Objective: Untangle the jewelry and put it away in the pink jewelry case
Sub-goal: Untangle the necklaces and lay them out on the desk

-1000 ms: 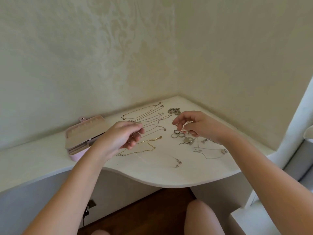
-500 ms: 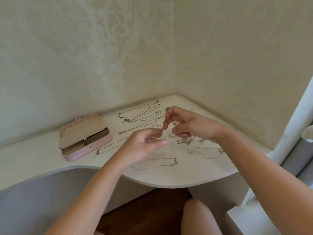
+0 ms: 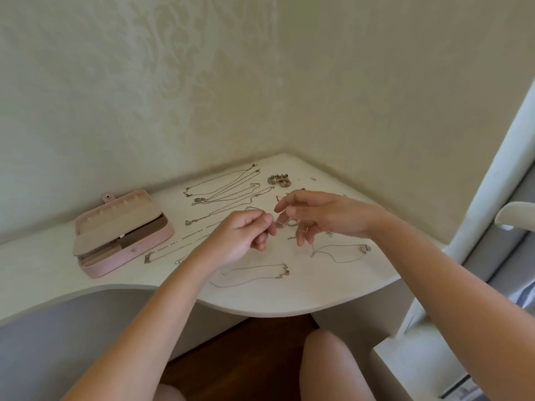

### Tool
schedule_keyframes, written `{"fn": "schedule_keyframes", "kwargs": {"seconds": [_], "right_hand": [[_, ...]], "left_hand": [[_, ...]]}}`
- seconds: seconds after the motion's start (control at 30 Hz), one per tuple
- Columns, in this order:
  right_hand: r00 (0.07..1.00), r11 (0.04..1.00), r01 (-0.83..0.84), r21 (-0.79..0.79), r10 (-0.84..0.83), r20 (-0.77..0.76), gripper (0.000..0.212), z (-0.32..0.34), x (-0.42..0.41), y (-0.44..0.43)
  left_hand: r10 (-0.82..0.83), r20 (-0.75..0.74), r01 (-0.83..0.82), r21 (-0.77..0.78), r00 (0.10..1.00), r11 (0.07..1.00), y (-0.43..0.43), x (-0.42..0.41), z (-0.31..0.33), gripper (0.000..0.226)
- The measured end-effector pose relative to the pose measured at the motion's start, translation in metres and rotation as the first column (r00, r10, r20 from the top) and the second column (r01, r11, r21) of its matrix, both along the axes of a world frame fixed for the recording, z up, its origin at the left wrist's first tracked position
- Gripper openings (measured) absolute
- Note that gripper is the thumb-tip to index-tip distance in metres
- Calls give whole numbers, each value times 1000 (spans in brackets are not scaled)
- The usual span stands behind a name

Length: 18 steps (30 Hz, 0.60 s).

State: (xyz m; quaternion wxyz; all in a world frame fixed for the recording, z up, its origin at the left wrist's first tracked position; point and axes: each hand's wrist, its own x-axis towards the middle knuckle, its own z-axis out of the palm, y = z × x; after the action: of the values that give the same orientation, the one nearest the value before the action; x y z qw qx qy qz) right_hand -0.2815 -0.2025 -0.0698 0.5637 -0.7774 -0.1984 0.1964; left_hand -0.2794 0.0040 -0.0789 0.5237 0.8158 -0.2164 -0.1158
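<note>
Head view: left hand [image 3: 241, 237] curled, thumb and fingertips pinched on a small ring [image 3: 278, 224] — right hand [image 3: 315, 217] just beside it, fingers loosely spread, a fine chain [image 3: 299, 231] at its fingertips; firm grip or not, cannot tell. Pink jewelry case [image 3: 124, 231] lies open well to the left of left hand, on the white corner shelf [image 3: 289, 293]. Straightened necklaces [image 3: 223, 188] lie beyond the hands, loose chains [image 3: 338, 253] nearer and under the right wrist.
</note>
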Motion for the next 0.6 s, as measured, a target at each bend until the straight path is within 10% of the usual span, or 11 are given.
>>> {"fn": "schedule_keyframes", "kwargs": {"seconds": [0.6], "right_hand": [[820, 825, 477, -303, -293, 492, 20, -60, -41, -33]], "left_hand": [[200, 78, -212, 204, 977, 956, 58, 10, -5, 36]]}}
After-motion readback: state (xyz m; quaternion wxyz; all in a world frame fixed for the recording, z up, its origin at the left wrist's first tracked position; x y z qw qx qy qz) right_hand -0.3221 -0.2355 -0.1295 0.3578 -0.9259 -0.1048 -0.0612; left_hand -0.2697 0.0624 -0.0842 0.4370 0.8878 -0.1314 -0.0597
